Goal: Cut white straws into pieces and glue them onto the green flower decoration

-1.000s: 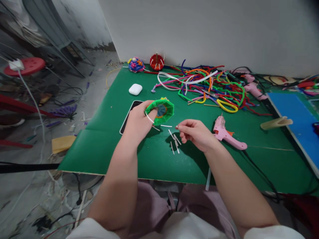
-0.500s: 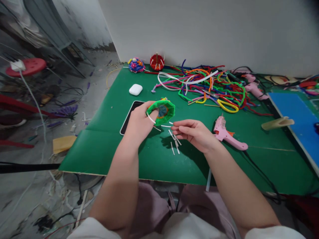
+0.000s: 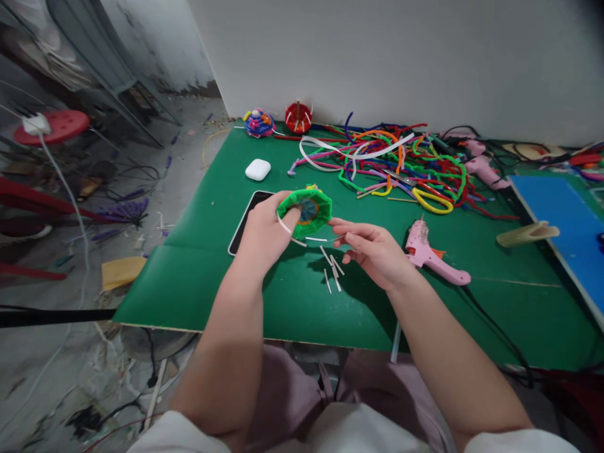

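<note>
My left hand (image 3: 271, 229) grips a small green umbrella-shaped craft (image 3: 319, 223), its hollow underside toward me and my thumb inside it. Inside are an orange ring and a grey-blue centre. A curved white strip hangs by that hand. Just right of the craft, my right hand (image 3: 370, 248) pinches a short thin strip (image 3: 338, 238) between thumb and fingertips, its other fingers loosely spread. Beneath the hands, several short white strips (image 3: 335, 272) lie scattered on the green table (image 3: 292, 308).
A pink glue gun (image 3: 427, 255) lies right of my right hand. Behind it spread tangled pipe cleaners (image 3: 372, 157) and yellow-handled scissors (image 3: 431, 201). A phone (image 3: 240, 231) lies under my left hand, near a white case (image 3: 258, 169). A blue board (image 3: 557, 207) is at the right.
My right hand's fingertips have shifted, and the thin strip now shows between thumb and fingers, slightly farther right. My left hand and the green craft stay almost still.
</note>
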Motion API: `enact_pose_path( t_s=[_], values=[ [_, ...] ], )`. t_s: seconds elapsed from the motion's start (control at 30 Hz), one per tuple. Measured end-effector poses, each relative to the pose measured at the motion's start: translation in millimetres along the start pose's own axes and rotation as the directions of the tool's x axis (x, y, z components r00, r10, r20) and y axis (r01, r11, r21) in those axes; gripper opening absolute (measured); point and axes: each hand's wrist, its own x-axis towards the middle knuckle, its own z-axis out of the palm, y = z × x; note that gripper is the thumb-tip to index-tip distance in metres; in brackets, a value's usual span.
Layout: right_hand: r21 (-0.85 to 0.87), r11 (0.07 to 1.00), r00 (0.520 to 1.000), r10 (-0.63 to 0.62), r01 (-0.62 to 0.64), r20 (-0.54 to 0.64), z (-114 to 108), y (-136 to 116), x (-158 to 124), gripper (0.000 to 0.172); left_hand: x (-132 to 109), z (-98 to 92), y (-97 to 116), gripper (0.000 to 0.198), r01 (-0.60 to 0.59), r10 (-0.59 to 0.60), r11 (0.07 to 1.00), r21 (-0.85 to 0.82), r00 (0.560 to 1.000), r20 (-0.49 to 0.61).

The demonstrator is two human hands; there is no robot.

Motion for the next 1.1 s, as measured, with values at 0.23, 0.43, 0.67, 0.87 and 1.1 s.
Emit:
enact_pose_path(
  t_s=[0.23, 0.43, 0.67, 0.87, 1.1],
  values=[
    [0.073, 0.996, 0.994, 0.064, -0.057, -0.084, 0, -1, 3, 0.020, -1, -0.8, -1, 0.027, 0.006, -0.006, 1.000, -0.008, 1.000, -0.010],
    [0.004, 0.999, 0.990, 0.050, -0.050, -0.128, 1, 0, 4, 0.034, -1, 0.0, -1, 0.029, 0.011, -0.011, 1.000, 0.020, 1.000, 0.010],
    [-0.023, 0.998, 0.992, 0.057, -0.060, -0.111, 3, 2, 3, 0.018, 0, 1.4, 0, 0.029, 0.001, -0.002, 0.998, 0.064, 1.000, 0.015],
    [-0.028, 0.998, 0.992, -0.064, 0.061, -0.111, 9, -2, -1, 0.024, -3, 8.9, 4, 0.032, -0.064, 0.067, 0.966, 0.250, 0.998, -0.004],
    [-0.103, 0.943, 0.933, -0.329, 0.317, -0.144, 16, -6, -8, 0.019, -9, 22.6, 3, 0.048, -0.259, 0.253, 0.892, 0.370, 0.965, 0.064]
  ],
)
